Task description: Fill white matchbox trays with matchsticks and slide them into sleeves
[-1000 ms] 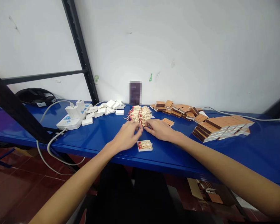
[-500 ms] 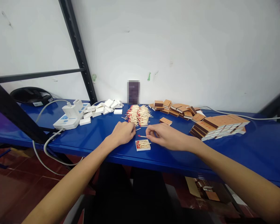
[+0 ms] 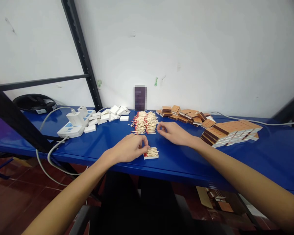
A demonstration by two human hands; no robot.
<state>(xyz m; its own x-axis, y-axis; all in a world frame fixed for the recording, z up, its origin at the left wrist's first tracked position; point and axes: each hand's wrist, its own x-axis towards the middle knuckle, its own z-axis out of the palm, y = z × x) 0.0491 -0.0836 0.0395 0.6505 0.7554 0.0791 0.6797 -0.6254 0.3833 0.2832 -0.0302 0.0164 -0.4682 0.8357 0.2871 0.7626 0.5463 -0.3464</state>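
Observation:
In the head view, a small white matchbox tray [image 3: 155, 157] lies near the table's front edge, with red-tipped matches [image 3: 152, 151] in it. My left hand [image 3: 131, 148] is at the tray's left end, thumb and forefinger curled together over its corner; whatever they pinch is hidden. Behind the tray spreads a pile of loose matches [image 3: 145, 122], red heads mostly to the left. Close to that pile's right side is my right hand [image 3: 175, 132], its fingers bent and slightly apart, with no match visible in them.
White trays [image 3: 105, 116] are heaped at the back left beside a power strip [image 3: 72, 129] with cables. Brown matchbox sleeves [image 3: 188, 114] lie at the back right, near stacked matchboxes [image 3: 231, 132]. A pixelated dark panel [image 3: 140, 98] stands against the wall. A black shelf post [image 3: 80, 49] rises at left.
My right hand has moved back toward the match pile; the match it pinched no longer shows. My left hand has come forward to the tray. The lone matchbox behind my right hand is out of sight.

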